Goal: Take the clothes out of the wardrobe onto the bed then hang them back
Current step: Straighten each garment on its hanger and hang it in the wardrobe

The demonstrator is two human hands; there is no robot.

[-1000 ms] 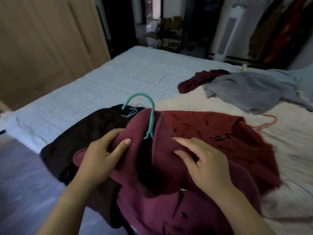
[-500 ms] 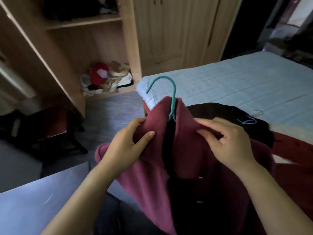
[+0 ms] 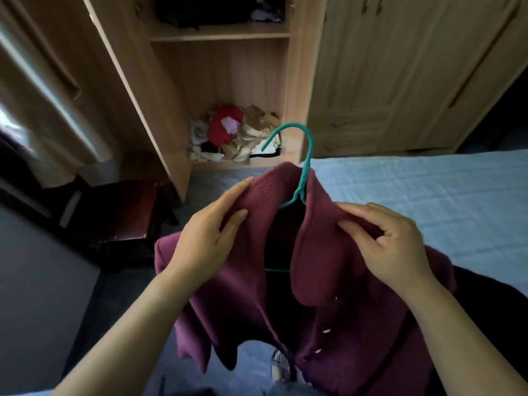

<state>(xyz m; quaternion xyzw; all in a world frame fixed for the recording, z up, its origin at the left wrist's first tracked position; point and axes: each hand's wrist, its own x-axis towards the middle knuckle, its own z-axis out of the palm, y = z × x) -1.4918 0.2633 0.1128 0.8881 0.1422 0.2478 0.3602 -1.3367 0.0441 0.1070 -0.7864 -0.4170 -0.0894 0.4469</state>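
Note:
A maroon coat [image 3: 323, 304] hangs on a teal hanger [image 3: 304, 155], held up in front of me. My left hand [image 3: 208, 232] grips the coat's left shoulder and my right hand [image 3: 391, 241] grips its right shoulder at the collar. The hanger's hook sticks up between my hands, pointing toward the open wooden wardrobe [image 3: 223, 81]. The bed [image 3: 428, 195] with a pale blue cover lies on the right, and a dark garment [image 3: 485, 298] lies on it behind my right arm.
The wardrobe's floor holds a heap of crumpled clothes [image 3: 234, 135], and a shelf above holds dark items. Its open door [image 3: 134, 90] stands at the left. A dark wooden stool [image 3: 120, 215] sits on the floor left of me. Closed wardrobe doors [image 3: 400, 67] are at the right.
I lifted the maroon coat on its hanger off the bed and turned left from the bed toward the open wardrobe. Both hands kept hold of its shoulders.

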